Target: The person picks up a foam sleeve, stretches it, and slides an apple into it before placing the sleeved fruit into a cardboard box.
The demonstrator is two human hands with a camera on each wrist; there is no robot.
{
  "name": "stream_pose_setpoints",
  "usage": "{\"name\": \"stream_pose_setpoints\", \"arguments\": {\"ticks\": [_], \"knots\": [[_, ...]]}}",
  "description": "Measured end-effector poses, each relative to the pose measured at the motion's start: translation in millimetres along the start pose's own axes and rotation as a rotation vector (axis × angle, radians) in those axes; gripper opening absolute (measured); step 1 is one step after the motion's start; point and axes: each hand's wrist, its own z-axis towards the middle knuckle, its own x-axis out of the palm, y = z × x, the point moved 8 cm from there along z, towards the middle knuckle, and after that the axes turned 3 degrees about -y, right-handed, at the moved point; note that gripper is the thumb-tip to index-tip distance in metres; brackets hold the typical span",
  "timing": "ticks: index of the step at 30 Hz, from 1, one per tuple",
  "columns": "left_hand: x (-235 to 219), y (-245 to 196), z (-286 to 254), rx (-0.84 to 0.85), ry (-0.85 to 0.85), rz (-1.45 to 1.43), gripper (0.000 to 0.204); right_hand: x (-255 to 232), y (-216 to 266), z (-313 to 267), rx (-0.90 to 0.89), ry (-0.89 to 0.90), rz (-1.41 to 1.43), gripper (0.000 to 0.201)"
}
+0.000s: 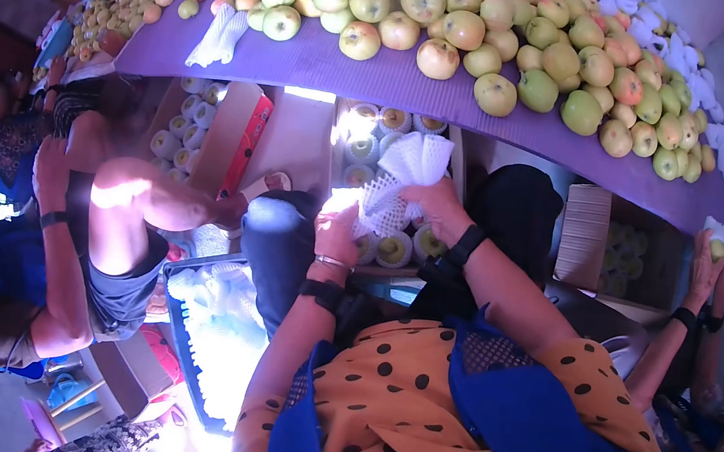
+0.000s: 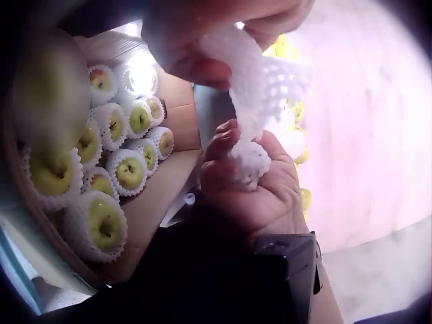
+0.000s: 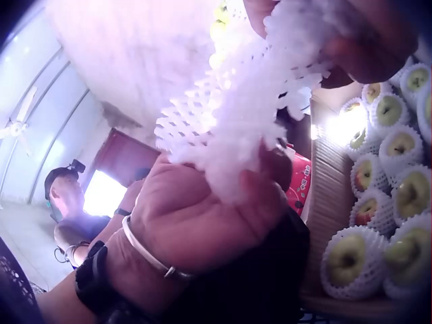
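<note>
White foam netting (image 1: 415, 159) (image 2: 246, 81) (image 3: 229, 128) stretches between both hands, above a carton of apples in the head view. My left hand (image 1: 339, 234) (image 2: 209, 34) (image 3: 202, 219), with a thin bracelet at its wrist, has its fingers curled round one part of the netting. Opposite it, my right hand (image 1: 440, 208) (image 2: 253, 182) (image 3: 368, 44) grips another part, a bunched end showing in its palm in the left wrist view. Whether the netting is one piece or several, I cannot tell.
Loose apples (image 1: 436, 58) cover the far purple table (image 1: 311, 67). Net-wrapped apples (image 1: 393, 250) (image 2: 128, 172) (image 3: 398, 145) fill the carton below the hands. A bright crate (image 1: 217, 336) stands at lower left. People sit on both sides; one hand at right holds an apple (image 1: 717, 249).
</note>
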Motion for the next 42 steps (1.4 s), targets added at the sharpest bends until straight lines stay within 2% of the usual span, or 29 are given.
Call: {"name": "stream_pose_setpoints", "arguments": {"ticks": [1,2,4,5,7,8,9,11,13,15,16,17,19,20,21,23,25,27,29,30,31,33,34,36,37,39,40,41,42], "knots": [[5,11,-7,-0.072,0.006,0.108,0.015,-9,2,-2,0.036,-0.116,-0.068,0.035],[21,20,-7,-0.072,0.005,0.109,0.015,-11,1,0,0.035,-0.115,-0.067,0.035],[26,57,-10,-0.354,-0.399,-0.49,0.018,-19,9,2,-0.067,-0.149,0.181,0.028],[30,58,-10,-0.351,-0.4,-0.489,0.018,-18,11,-1,-0.07,-0.15,0.183,0.028],[20,48,-6,-0.501,-0.383,-0.523,0.021,25,14,-22,0.097,0.283,0.349,0.03],[17,43,-11,-0.669,-0.41,-0.673,0.019,33,-3,-23,0.177,0.387,0.305,0.035],[19,42,-11,-0.67,-0.409,-0.673,0.019,36,-3,-27,0.179,0.386,0.305,0.035],[8,24,-3,-0.437,-0.428,-0.352,0.018,44,12,-34,-0.013,0.381,0.261,0.035],[2,18,0,-0.399,-0.425,-0.385,0.019,37,12,-28,-0.036,0.319,0.244,0.031],[9,34,-5,-0.546,-0.425,-0.776,0.018,23,-8,-8,0.052,0.248,0.058,0.027],[1,36,-3,-0.351,-0.483,-0.572,0.013,19,-11,-4,0.053,0.249,0.06,0.027],[6,40,-6,-0.351,-0.483,-0.571,0.013,12,-13,0,0.042,0.208,0.024,0.026],[3,45,-7,-0.473,-0.553,-0.711,0.013,12,-4,-3,0.032,0.171,-0.014,0.026],[1,43,-8,-0.509,-0.52,-0.59,0.014,18,-7,-11,0.151,0.247,0.185,0.026],[5,44,-8,-0.511,-0.519,-0.592,0.014,26,-4,-22,0.271,0.317,0.384,0.026],[4,40,-7,-0.408,-0.596,-0.479,0.015,38,11,-40,0.272,0.379,0.403,0.026],[-2,22,-3,-0.367,-0.556,-0.421,0.015,48,11,-46,0.27,0.442,0.423,0.027],[-6,13,1,-0.326,-0.518,-0.358,0.015,42,9,-32,0.042,0.341,0.296,0.034],[5,24,0,-0.463,-0.456,-0.672,0.012,33,-2,-19,0.064,0.303,0.264,0.035],[-12,13,7,-0.184,-0.484,-0.337,0.005,27,-8,-12,0.086,0.265,0.23,0.036],[-15,14,7,-0.091,-0.472,-0.212,0.004,24,-17,-7,0.087,0.267,0.231,0.036],[-15,13,5,-0.028,-0.449,0.017,0.008,22,-25,-2,0.063,0.271,0.07,0.037],[-18,14,6,-0.029,-0.451,0.018,0.008,22,-23,-2,0.062,0.273,0.069,0.037],[-20,11,8,0.039,-0.448,0.0,0.005,8,-8,-2,-0.041,0.115,0.031,0.035],[-17,9,8,0.037,-0.447,-0.001,0.005,7,-3,-2,-0.039,0.115,0.03,0.035],[24,55,-4,-0.646,-0.356,-0.984,0.007,-8,18,2,-0.214,0.001,0.055,0.038],[25,55,-5,-0.646,-0.354,-0.986,0.007,-7,16,4,-0.212,0.057,0.132,0.039],[27,52,-2,-0.609,-0.265,-0.877,0.011,-7,13,4,-0.213,0.054,0.132,0.039],[28,47,0,-0.572,-0.178,-0.767,0.014,5,14,0,-0.19,0.166,0.091,0.04]]}}
